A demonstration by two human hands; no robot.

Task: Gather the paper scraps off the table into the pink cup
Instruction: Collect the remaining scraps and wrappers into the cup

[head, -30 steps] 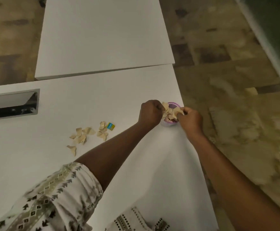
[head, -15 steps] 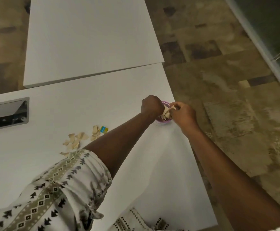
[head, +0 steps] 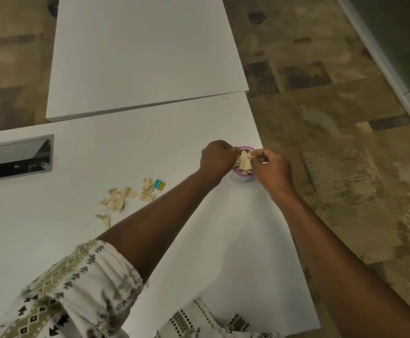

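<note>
Both hands at the small round pink plastic cup (head: 241, 175) near the white desk (head: 150, 142) right edge. Left hand (head: 217, 157) and right hand (head: 270, 169) pinch tan torn paper scraps (head: 244, 162) over its mouth. Loose tan scraps (head: 123, 198) lie well left, nearer the left hand. Versus 0.5 s ago: hands unmoved, scraps more exposed.

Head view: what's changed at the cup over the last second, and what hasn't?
Little. Both hands stay at the pink cup: the left hand closed at its left rim, the right hand at its right, fingers pinched on the scraps in the cup. Those scraps were spread wider a second ago and now sit bunched more tightly. The loose scraps and the blue-yellow piece lie untouched.
</note>
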